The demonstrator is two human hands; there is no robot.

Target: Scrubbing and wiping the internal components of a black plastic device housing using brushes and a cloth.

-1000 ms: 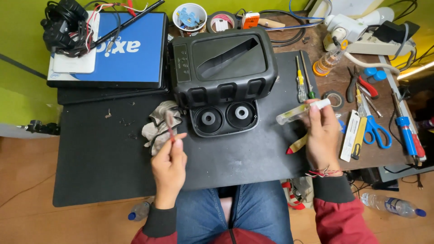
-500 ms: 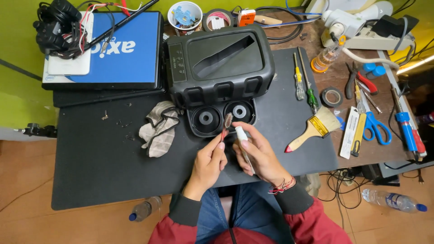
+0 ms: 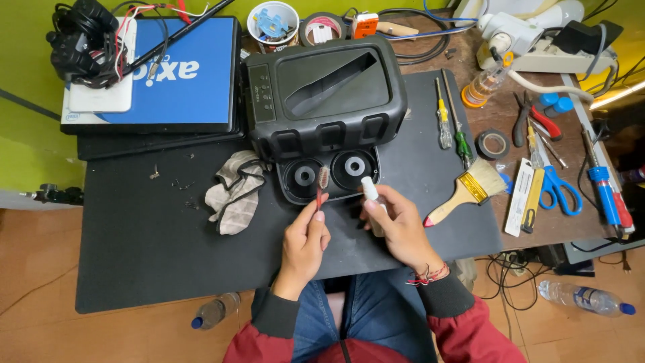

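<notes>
Just below the black plastic speaker box (image 3: 326,101), the left hand (image 3: 306,242) grips a red-handled toothbrush (image 3: 320,187); the right hand (image 3: 402,228) clasps a small clear white-capped bottle (image 3: 371,195).

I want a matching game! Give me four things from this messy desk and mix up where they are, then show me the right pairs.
Things
1. small red-handled toothbrush
2. small clear spray bottle with a white cap
3. crumpled grey cloth
4. wooden-handled paintbrush with pale bristles

Places
A. lying on the black mat, right of both hands
B. held in the left hand
C. lying on the black mat, left of both hands
D. held in the right hand

Pairs: 1-B, 2-D, 3-C, 4-A
</notes>
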